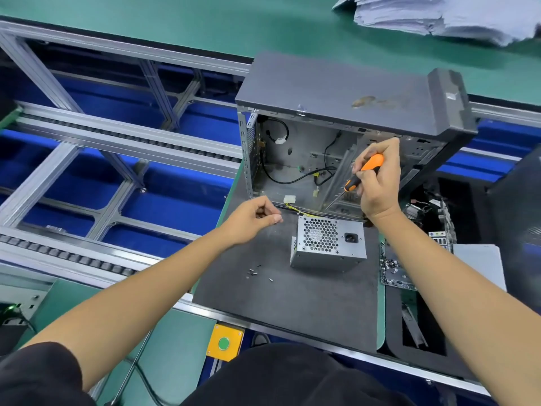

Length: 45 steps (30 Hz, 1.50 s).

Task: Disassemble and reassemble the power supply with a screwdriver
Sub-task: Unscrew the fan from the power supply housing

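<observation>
Right hand [377,183] grip wraps screwdriver [364,171], left hand [251,218] grip curled, contents unclear; loose screws [257,272] lower-centre could scatter if power supply [328,244] gets nudged

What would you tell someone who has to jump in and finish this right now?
Right hand grips the orange screwdriver, tip down by the open computer case.
Left hand hovers with fingers curled; whether it pinches anything is unclear.
Power supply is out of the case, sitting on the grey mat in front of it.
Loose screws lie on the mat left of it.
Left: put the power supply back in and screw it down.
</observation>
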Each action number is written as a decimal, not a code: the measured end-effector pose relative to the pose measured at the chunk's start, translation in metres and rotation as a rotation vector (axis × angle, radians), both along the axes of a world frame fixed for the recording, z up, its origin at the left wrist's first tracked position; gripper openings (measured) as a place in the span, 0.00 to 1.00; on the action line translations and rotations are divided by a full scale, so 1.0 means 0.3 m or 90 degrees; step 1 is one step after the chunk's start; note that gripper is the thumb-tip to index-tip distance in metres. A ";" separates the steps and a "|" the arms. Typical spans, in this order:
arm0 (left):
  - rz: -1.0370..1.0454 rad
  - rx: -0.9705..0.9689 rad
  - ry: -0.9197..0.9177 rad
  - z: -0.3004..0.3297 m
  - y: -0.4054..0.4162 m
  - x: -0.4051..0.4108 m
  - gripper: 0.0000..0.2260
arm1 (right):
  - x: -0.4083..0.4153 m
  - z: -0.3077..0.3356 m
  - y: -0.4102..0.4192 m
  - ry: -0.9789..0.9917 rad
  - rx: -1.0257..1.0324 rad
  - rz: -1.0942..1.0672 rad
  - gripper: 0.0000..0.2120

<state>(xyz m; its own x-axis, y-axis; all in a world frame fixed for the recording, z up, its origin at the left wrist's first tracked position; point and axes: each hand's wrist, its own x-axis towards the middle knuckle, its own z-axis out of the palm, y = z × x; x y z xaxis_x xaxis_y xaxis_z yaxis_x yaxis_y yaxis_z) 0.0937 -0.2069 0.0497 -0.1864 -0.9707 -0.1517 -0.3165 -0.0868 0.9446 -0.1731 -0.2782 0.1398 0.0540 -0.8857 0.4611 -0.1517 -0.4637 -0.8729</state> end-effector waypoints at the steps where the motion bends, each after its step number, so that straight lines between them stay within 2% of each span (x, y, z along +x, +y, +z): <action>1: -0.011 0.004 0.024 0.017 -0.007 -0.027 0.05 | -0.004 0.011 0.004 -0.011 0.006 0.002 0.23; 6: -0.040 0.032 0.091 0.074 -0.034 -0.131 0.06 | -0.016 0.042 0.015 -0.040 0.020 0.022 0.20; 16: -0.086 0.021 0.063 0.154 -0.042 -0.202 0.05 | 0.008 0.055 0.021 -0.053 0.014 0.078 0.20; 22: -0.091 0.015 0.086 0.154 -0.038 -0.211 0.08 | 0.006 0.045 0.015 -0.040 0.014 0.086 0.19; 33: -0.068 0.064 0.127 0.120 -0.069 -0.234 0.05 | -0.004 0.027 -0.008 -0.003 -0.012 0.088 0.19; 37: -0.071 0.065 0.115 0.108 -0.081 -0.251 0.03 | -0.024 0.040 0.005 0.039 -0.016 0.081 0.18; 41: -0.098 0.044 0.059 0.089 -0.098 -0.270 0.05 | -0.057 0.054 0.011 0.109 0.013 0.107 0.11; 45: -0.126 0.021 0.052 0.076 -0.101 -0.297 0.08 | -0.083 0.078 0.004 0.195 0.084 0.152 0.07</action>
